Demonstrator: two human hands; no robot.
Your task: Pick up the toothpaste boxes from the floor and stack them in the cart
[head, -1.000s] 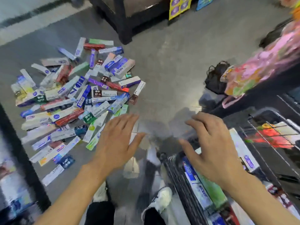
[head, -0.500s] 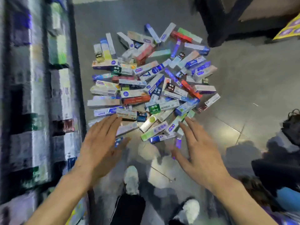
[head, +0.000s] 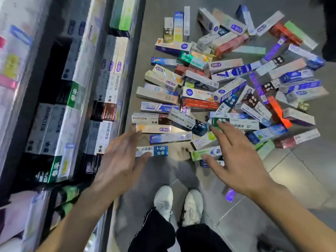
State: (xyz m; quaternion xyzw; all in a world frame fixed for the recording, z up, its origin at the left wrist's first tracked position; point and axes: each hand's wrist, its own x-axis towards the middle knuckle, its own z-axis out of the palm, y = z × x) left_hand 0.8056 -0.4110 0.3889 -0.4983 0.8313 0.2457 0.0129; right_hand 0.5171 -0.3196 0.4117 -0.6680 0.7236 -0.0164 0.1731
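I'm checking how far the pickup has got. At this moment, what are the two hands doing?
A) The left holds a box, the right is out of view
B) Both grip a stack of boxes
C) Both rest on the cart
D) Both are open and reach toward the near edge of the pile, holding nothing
D: the left hand and the right hand have spread fingers over the near toothpaste boxes on the floor, with nothing gripped and no cart in view.

Lit evenly from overhead — glinting off the grey floor (head: 300, 179) and foil-faced toothpaste boxes (head: 209, 91). Smearing badly along the left shelves (head: 54, 106) — bowing at the edges, softening both blurred hands.
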